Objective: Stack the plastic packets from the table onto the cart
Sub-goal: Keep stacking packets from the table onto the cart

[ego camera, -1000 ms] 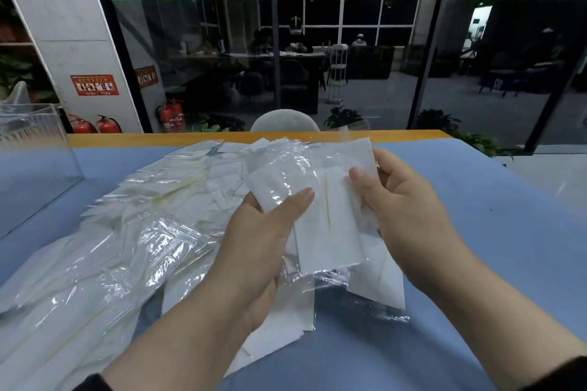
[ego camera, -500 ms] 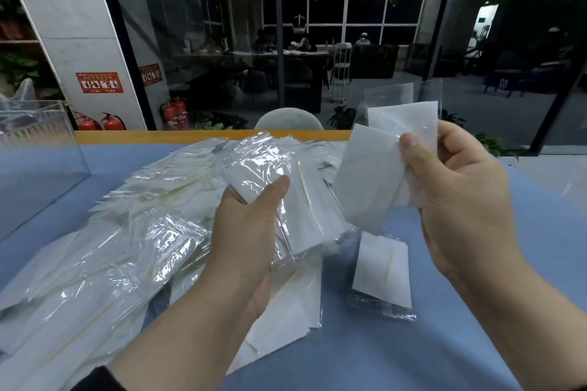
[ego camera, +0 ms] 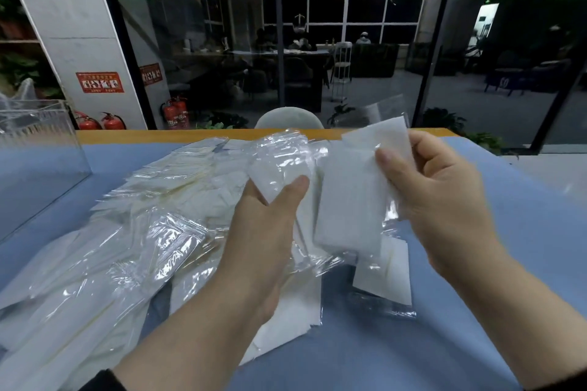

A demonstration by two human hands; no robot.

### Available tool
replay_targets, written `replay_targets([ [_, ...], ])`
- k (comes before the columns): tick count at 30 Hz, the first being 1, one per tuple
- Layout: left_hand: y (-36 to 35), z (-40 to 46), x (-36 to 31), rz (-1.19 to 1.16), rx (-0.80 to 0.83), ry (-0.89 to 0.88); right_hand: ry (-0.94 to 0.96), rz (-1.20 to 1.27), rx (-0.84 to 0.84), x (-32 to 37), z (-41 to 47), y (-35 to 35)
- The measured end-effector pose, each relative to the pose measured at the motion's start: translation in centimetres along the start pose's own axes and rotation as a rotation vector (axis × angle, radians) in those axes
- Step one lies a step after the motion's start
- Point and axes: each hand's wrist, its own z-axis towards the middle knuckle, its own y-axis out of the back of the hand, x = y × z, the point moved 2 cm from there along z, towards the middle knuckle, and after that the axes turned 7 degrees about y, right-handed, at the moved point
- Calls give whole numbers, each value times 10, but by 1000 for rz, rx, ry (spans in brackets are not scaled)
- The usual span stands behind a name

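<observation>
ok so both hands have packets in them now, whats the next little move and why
Probably bring the right hand left and lay its white packets against the ones in the left hand, squaring them into one bundle. Each hand grips its own batch, the two sit close but apart, and no cart is in view yet, while a loose pile waits on the blue table.

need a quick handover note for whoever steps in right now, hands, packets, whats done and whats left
Left hand: grips a bunch of packets, thumb on top, above the pile.
Right hand: pinches a white packet, held up beside the left hand's bunch.
Loose pile of packets is spread over the blue table, mostly on the left; a single packet lies under the right hand.
No cart in view, so nothing visibly stacked on it.
Left: gather the packets, carry them to the cart, stack them.
</observation>
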Motion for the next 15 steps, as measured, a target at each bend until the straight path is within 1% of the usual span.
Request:
replay_targets([
  [3,-12,-8,1,-55,103,27,19,-140,-7,-6,-7,-12],
  [6,-16,-9,6,-43,142,15,18,-154,8,-5,-12,-18],
  [9,-7,-6,5,-69,79,-3,73,-246,-94,1,-5,-5],
  [11,-1,-4,2,-73,24,-30,61,-183,-185,5,0,6],
  [12,-1,-4,0,-67,8,-43,55,-126,-196,7,1,8],
  [13,-1,-4,1,-54,-2,-59,49,-87,-175,8,1,7],
  [15,-5,-7,2,-20,3,-75,48,-103,-50,9,-5,-6],
])
